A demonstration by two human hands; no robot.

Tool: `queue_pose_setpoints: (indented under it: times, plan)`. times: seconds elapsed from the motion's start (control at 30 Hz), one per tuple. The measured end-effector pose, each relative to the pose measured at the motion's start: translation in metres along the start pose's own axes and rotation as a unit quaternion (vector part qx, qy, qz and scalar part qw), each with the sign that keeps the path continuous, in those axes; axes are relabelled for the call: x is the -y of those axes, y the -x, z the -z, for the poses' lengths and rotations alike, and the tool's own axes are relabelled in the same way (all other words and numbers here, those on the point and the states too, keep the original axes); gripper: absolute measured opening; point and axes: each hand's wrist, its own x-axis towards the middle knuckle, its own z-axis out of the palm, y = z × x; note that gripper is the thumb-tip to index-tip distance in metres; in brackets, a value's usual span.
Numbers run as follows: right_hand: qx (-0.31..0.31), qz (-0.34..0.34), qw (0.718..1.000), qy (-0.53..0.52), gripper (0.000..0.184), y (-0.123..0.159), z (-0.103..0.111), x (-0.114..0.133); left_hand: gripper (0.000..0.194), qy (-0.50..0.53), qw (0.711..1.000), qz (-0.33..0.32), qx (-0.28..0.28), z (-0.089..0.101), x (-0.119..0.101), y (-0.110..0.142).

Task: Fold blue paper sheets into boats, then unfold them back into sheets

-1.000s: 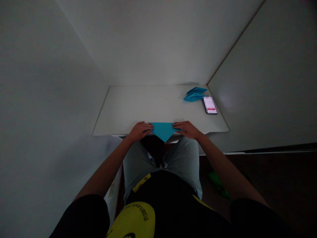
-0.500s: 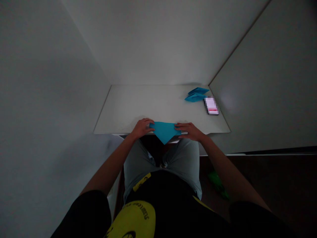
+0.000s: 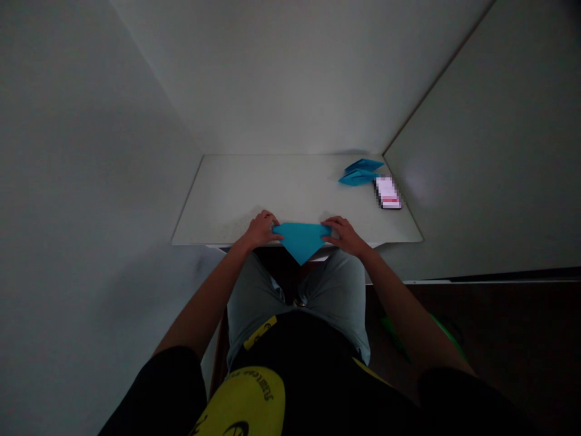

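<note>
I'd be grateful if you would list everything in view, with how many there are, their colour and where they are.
folded paper: 1, blue, at the desk's near edge, its point overhanging
folded paper shapes: apparently 2, blue, far right of the desk
smartphone: 1, black with a pale blurred screen, right of the shapes
desk: 1, white, ahead of the lap
wall panels: several, grey-white, surrounding the desk
green object: 1, green, on the dark floor at right
left hand: 1, at the paper's left corner
right hand: 1, at the paper's right corner
trousers: 1 pair, pale grey, on the lap
shirt: 1, black with yellow print, on the torso
</note>
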Motion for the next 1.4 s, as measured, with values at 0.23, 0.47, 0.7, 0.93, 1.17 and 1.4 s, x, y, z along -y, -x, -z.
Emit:
queue_pose_setpoints:
  times: [0.23, 0.47, 0.7, 0.93, 1.17, 1.4]
  plan:
    - [0.013, -0.005, 1.0, -0.002, 0.045, -0.001, -0.002, -0.006, 0.043, 0.092, 0.996, 0.015, 0.015, -0.001, -0.002, 0.004]
    - [0.0, 0.02, 0.999, -0.044, 0.02, 0.007, -0.005, 0.006, 0.042, 0.149, 0.988, -0.034, 0.012, 0.0, -0.009, 0.016]
    - [-0.041, 0.032, 0.999, -0.001, 0.027, 0.038, -0.016, 0.017, 0.022, 0.014, 0.992, -0.074, -0.098, -0.019, -0.015, 0.053]
    - [-0.047, 0.005, 0.999, 0.023, 0.024, 0.044, -0.021, 0.023, 0.024, -0.007, 0.991, -0.081, -0.106, -0.024, -0.019, 0.071]
    - [-0.112, -0.109, 0.982, -0.106, 0.031, 0.01, -0.014, 0.023, 0.017, 0.181, 0.97, 0.011, -0.162, -0.02, -0.028, 0.03]
    - [-0.194, -0.17, 0.949, -0.183, 0.034, -0.033, -0.018, 0.005, 0.018, 0.304, 0.939, 0.05, -0.154, -0.026, -0.027, -0.013]
